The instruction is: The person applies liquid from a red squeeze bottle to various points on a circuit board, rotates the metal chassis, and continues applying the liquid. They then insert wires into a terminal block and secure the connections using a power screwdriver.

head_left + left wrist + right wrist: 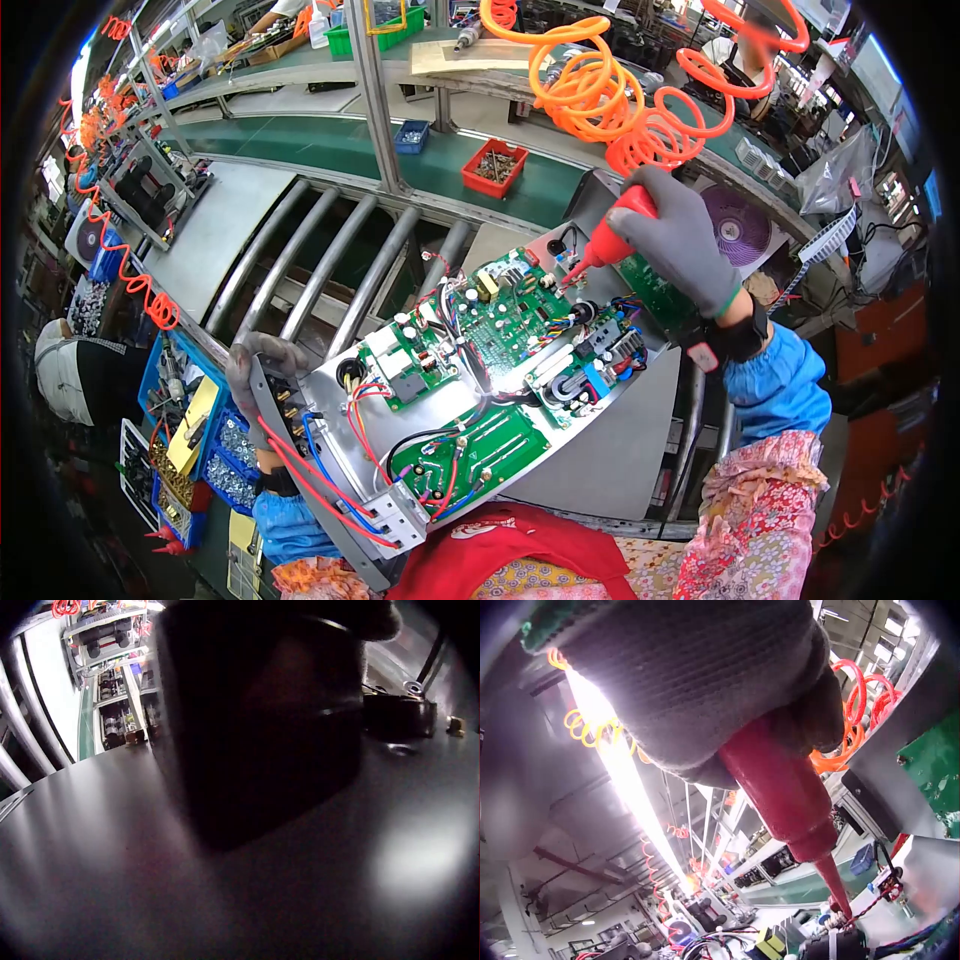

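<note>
My right hand (688, 245), in a grey glove, grips a red squeeze bottle (606, 242) tipped nozzle down. In the right wrist view the bottle's thin tip (834, 889) meets small parts at the edge of a circuit board. The green circuit board (508, 308) sits in an open metal case (330, 385) among wires and components. At the case's left end, my gloved left hand (262, 362) holds the dark end panel (283, 415), its fingers curled over the edge. A dark block fills much of the left wrist view, above the panel's smooth face.
Under and behind the case run steel rollers (300, 265). A red bin (494, 168) and a blue bin (411, 137) stand on the green belt. Orange coiled hoses (590, 90) hang at the upper right. Blue trays of screws (232, 460) lie at the left.
</note>
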Action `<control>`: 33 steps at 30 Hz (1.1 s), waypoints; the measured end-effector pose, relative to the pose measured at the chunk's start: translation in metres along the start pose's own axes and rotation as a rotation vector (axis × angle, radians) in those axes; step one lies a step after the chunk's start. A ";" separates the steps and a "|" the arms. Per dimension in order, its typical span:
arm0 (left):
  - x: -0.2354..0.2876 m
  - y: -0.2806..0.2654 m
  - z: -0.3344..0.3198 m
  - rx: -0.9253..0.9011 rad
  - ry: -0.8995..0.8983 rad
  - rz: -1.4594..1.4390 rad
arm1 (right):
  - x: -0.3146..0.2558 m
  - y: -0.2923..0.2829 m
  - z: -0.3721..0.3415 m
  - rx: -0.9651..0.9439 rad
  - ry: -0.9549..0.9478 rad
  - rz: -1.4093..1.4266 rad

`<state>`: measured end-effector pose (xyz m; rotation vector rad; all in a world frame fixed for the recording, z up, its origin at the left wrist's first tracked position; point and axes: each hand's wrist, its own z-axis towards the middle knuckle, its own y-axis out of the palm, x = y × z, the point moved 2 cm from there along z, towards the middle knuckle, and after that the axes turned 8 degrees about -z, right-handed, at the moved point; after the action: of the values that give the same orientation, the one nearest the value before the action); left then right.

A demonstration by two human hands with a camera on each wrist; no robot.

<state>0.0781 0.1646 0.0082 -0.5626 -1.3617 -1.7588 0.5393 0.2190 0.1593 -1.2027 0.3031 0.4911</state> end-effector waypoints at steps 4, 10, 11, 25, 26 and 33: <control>0.001 0.000 0.000 -0.026 -0.022 0.029 | -0.004 0.006 0.021 -0.100 -0.027 -0.075; -0.003 -0.009 0.001 -0.102 -0.022 -0.022 | -0.008 0.009 0.045 -0.164 0.003 -0.141; -0.004 -0.013 0.002 -0.105 0.002 0.009 | -0.008 0.011 0.046 -0.156 -0.008 -0.136; 0.001 -0.002 -0.001 0.079 -0.022 0.165 | -0.051 -0.022 -0.016 -0.064 0.125 0.211; 0.002 0.000 -0.001 0.100 -0.007 0.216 | -0.057 -0.022 -0.029 -0.021 0.082 0.265; 0.004 0.004 -0.001 0.080 -0.009 0.166 | -0.111 0.003 -0.088 0.129 -0.113 0.296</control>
<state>0.0789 0.1624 0.0130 -0.6217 -1.3451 -1.5638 0.4455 0.1145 0.1802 -1.0048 0.4121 0.7827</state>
